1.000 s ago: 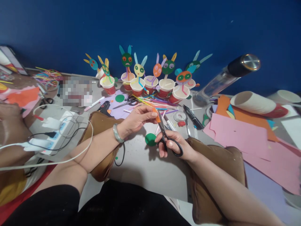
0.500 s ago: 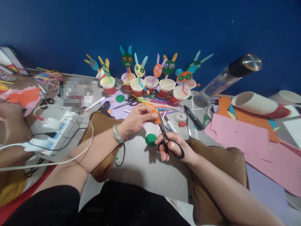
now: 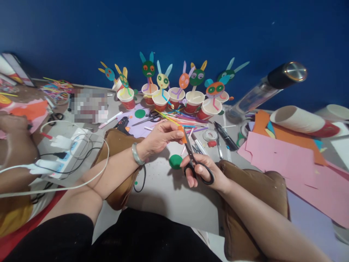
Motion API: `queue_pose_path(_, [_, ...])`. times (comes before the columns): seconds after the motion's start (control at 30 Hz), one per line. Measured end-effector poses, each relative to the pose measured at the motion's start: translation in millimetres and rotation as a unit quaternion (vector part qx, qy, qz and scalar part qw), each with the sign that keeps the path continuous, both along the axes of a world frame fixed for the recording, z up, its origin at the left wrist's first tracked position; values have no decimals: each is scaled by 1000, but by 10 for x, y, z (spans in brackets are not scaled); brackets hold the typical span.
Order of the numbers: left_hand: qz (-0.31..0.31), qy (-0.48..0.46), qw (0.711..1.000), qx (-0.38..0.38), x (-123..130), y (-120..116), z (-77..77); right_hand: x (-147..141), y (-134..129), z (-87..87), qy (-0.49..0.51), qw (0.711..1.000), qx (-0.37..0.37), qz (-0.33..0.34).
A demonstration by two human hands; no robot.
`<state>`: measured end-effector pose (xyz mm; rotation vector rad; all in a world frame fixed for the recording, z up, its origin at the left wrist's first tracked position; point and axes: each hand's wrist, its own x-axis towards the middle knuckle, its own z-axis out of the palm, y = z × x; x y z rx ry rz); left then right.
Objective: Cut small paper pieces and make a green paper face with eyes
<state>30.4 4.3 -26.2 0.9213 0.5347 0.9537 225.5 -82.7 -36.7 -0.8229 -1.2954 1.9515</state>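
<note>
My left hand (image 3: 163,137) pinches a small piece of orange paper (image 3: 182,134) between thumb and fingers. Black-handled scissors (image 3: 193,161) are held in my right hand (image 3: 205,171), with fingers through the loops and the blades at the paper's right edge. Just left of the scissors a green disc (image 3: 175,161) lies on the table. Beyond my hands stand several paper cups (image 3: 160,100) bearing stick figures with coloured paper heads and ears.
Straws (image 3: 185,120), a tape roll (image 3: 211,135) and pens lie past my hands. A bottle (image 3: 253,96) and pink paper (image 3: 280,156) are at the right. Brown cushions (image 3: 253,203) lie under my forearms. At the left are a power strip (image 3: 71,151) and another person's hand (image 3: 12,123).
Both hands keep nearly the same pose, with the scissors still at the orange paper. The whole view has shifted very slightly.
</note>
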Motion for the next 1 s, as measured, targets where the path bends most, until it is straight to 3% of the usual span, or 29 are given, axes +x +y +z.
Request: queue_pose_path(1.0, [-30,31,999,10,14,-35,17,-12,4,8,-1,1000,8,-9])
